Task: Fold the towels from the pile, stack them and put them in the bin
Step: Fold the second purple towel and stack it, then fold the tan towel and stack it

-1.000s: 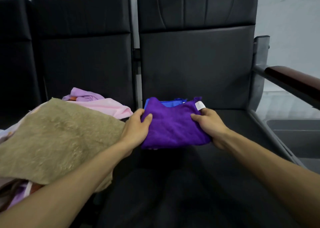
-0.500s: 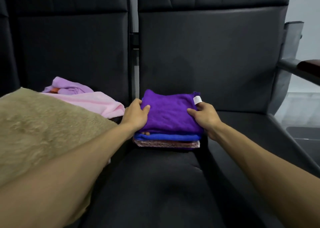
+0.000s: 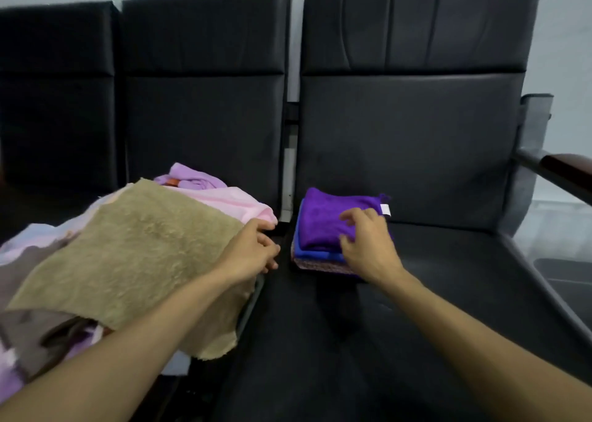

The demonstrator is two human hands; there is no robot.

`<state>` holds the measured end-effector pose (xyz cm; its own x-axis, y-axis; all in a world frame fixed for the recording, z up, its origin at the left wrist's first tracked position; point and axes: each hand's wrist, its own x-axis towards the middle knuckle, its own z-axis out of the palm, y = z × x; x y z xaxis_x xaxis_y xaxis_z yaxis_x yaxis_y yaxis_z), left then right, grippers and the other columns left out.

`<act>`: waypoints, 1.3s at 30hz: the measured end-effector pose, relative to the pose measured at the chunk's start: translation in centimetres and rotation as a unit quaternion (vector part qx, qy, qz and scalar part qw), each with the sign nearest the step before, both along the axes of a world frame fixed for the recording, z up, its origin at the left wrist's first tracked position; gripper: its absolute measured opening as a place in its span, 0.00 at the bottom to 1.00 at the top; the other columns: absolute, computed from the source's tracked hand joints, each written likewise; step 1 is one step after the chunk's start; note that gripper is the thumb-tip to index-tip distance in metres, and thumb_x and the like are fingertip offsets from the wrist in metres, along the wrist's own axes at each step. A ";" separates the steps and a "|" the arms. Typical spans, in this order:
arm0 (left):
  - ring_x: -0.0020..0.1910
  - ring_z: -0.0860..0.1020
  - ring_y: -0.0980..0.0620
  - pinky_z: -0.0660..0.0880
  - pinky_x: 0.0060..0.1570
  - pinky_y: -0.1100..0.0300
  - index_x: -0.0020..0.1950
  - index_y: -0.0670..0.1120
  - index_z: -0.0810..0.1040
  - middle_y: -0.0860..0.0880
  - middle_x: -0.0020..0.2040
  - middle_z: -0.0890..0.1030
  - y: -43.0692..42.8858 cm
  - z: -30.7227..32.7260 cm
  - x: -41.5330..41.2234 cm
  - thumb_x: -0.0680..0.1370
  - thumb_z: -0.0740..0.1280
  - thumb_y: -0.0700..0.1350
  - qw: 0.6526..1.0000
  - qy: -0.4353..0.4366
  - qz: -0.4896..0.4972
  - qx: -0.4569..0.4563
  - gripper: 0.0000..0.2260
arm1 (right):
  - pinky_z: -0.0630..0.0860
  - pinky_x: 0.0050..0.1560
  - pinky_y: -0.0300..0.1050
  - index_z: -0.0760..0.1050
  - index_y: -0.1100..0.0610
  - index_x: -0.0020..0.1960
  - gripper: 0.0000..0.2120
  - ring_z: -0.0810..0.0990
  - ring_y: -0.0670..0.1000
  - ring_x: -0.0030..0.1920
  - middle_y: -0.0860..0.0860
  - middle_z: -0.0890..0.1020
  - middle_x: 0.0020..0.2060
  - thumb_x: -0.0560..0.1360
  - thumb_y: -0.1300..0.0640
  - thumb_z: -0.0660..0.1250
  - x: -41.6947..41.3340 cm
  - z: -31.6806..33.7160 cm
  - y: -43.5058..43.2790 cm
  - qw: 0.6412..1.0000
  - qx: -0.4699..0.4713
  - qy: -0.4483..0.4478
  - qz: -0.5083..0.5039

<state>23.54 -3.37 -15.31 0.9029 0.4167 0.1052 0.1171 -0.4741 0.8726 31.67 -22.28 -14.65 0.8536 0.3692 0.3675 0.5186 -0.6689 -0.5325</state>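
A folded purple towel [image 3: 323, 216] with a white tag tops a small stack on the right black seat; a blue towel [image 3: 307, 252] and a pinkish patterned one [image 3: 315, 264] lie under it. My right hand [image 3: 368, 245] hovers over the stack's near right corner, fingers loosely spread, holding nothing. My left hand [image 3: 253, 252] is at the seat gap beside the pile, fingers loosely curled and empty. The unfolded pile on the left seat has a tan towel [image 3: 134, 255] on top, with pink [image 3: 237, 203] and lilac [image 3: 195, 178] towels behind it.
Three black padded chairs stand in a row against a pale wall. A metal frame with a dark wooden armrest [image 3: 567, 168] bounds the right seat. A grey surface [image 3: 567, 271] lies beyond it at lower right. No bin is in view.
Both hands have let go of the purple towel, which now lies on the stack. My left hand has drawn back left toward the pile; my right hand has lifted off the towel.
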 end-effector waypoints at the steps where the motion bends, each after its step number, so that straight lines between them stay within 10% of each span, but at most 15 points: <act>1: 0.26 0.77 0.58 0.75 0.34 0.61 0.55 0.44 0.73 0.49 0.37 0.76 0.5 0.1 -1.4 0.76 0.64 0.32 0.999 -0.002 -0.011 0.050 0.11 | 0.71 0.60 0.47 0.76 0.57 0.59 0.13 0.73 0.56 0.60 0.55 0.77 0.57 0.75 0.62 0.65 -0.9 0.1 0.8 1.000 0.002 0.014 0.027; 9: 0.40 0.78 0.54 0.74 0.44 0.62 0.46 0.51 0.79 0.49 0.42 0.80 4.3 1.7 -13.1 0.76 0.66 0.36 0.969 0.069 -0.066 0.230 0.09 | 0.73 0.24 0.37 0.76 0.55 0.44 0.04 0.82 0.46 0.28 0.55 0.84 0.41 0.78 0.60 0.65 -8.6 -0.5 7.8 0.947 -0.037 0.291 0.127; 16: 0.53 0.69 0.59 0.67 0.57 0.61 0.58 0.54 0.79 0.57 0.50 0.73 7.5 1.3 -16.6 0.76 0.68 0.51 0.898 0.122 -0.156 0.394 0.11 | 0.76 0.25 0.42 0.71 0.62 0.43 0.03 0.84 0.59 0.36 0.61 0.82 0.38 0.76 0.67 0.62 -9.8 -3.1 12.5 0.902 0.051 0.420 0.088; 22: 0.54 0.71 0.56 0.69 0.58 0.56 0.58 0.55 0.78 0.57 0.50 0.73 7.9 0.8 -16.9 0.77 0.68 0.53 0.908 0.113 -0.152 0.373 0.11 | 0.69 0.24 0.40 0.72 0.62 0.52 0.07 0.77 0.49 0.27 0.55 0.78 0.35 0.74 0.63 0.67 -8.4 -4.4 15.1 0.892 0.146 0.428 -0.005; 28: 0.49 0.74 0.57 0.73 0.53 0.56 0.58 0.53 0.79 0.56 0.48 0.74 6.8 1.5 -16.2 0.78 0.66 0.49 0.929 0.097 -0.110 0.339 0.09 | 0.56 0.17 0.35 0.72 0.63 0.44 0.05 0.66 0.46 0.25 0.55 0.72 0.31 0.75 0.67 0.68 -8.0 -4.3 14.9 0.795 0.322 0.512 -0.035; 34: 0.46 0.81 0.55 0.78 0.53 0.52 0.54 0.51 0.81 0.53 0.48 0.82 5.8 2.2 -15.0 0.78 0.66 0.44 0.974 0.095 -0.048 0.200 0.07 | 0.67 0.28 0.41 0.77 0.59 0.33 0.12 0.72 0.48 0.30 0.51 0.76 0.31 0.71 0.56 0.75 -7.9 -3.8 14.7 0.904 0.183 0.385 -0.030; 39: 0.46 0.81 0.54 0.76 0.50 0.59 0.51 0.51 0.81 0.53 0.49 0.82 5.6 2.5 -13.2 0.78 0.65 0.41 0.989 0.015 0.055 0.135 0.07 | 0.69 0.36 0.41 0.76 0.55 0.38 0.08 0.74 0.46 0.36 0.47 0.77 0.35 0.76 0.58 0.66 -8.3 -0.2 13.9 0.915 0.290 0.273 0.058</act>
<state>10.32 2.24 -12.82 0.8577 0.4738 0.1997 0.2058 -0.6723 0.7111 23.39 -8.36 -14.83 0.9357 0.3476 0.0603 0.1187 -0.1491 -0.9817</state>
